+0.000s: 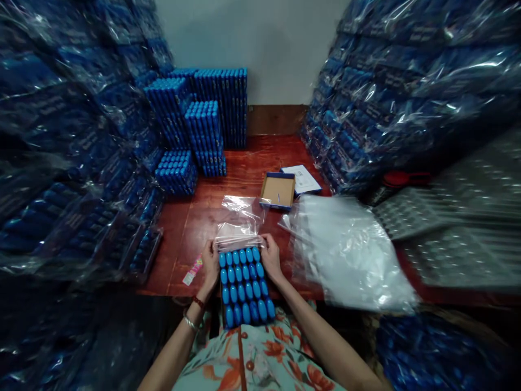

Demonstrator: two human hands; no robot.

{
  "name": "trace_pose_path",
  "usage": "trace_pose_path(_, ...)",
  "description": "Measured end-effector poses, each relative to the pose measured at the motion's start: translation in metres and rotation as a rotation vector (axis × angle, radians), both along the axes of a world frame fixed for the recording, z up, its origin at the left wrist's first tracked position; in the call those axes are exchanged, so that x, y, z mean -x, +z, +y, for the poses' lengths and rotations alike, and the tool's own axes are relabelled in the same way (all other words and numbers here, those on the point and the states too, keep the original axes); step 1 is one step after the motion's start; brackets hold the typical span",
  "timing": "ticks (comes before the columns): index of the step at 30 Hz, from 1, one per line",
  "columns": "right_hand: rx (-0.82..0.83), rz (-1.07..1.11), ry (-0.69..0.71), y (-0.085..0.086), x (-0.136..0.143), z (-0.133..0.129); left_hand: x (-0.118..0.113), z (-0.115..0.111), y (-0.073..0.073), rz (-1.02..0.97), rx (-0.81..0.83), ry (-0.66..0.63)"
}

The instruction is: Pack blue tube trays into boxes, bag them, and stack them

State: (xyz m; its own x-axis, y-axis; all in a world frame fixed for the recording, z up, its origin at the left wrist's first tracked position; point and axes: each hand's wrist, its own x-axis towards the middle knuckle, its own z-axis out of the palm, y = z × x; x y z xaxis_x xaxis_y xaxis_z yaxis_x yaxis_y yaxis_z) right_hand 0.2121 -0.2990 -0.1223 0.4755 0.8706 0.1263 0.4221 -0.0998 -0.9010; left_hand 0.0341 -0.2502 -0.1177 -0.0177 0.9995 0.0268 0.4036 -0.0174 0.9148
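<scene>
While left hand [210, 263] and right hand [271, 256] pinch sides of bag [239, 220] at far end of pack [241, 293], bag looks limp, slippery; pack likely firm, heavier, best gripped along flanks.

Between the hands [271, 256] there is one pack [243, 290], and just beyond it a plastic bag [240, 209]. Farther back on the counter [173, 244], at the left, stand stacked packs [203, 130]. An open box [278, 189] lies behind the bag heap [350, 250], which is at right. Wrapped stacks [378, 103] rise on both sides.
</scene>
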Motion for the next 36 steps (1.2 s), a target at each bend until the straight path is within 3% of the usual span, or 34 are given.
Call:
trace_pose_path(4,0.018,0.033,-0.081,0.0,-0.013,0.001,-0.001,-0.007,0.003,-0.042,0.036,0.008)
trace_pose_path(10,0.052,0.035,0.061,0.009,-0.018,0.005,0.006,-0.007,-0.002,-0.081,0.137,-0.075)
trace_pose_path(13,0.07,0.065,0.066,0.009,-0.019,0.0,0.007,-0.012,-0.006,-0.087,0.162,-0.109)
trace_pose_path(21,0.077,0.16,-0.023,-0.001,-0.018,-0.004,0.004,-0.005,0.001,0.007,0.115,-0.172)
trace_pose_path(26,0.069,0.174,-0.055,0.005,-0.01,-0.02,0.003,-0.019,0.007,0.13,0.087,-0.126)
trace_pose_path(31,0.175,-0.156,0.101,0.017,-0.025,-0.026,0.013,-0.016,0.013,0.512,-0.022,-0.234)
trace_pose_path(36,0.128,-0.23,0.349,0.035,-0.046,-0.022,0.024,0.005,0.019,0.482,-0.305,-0.49)
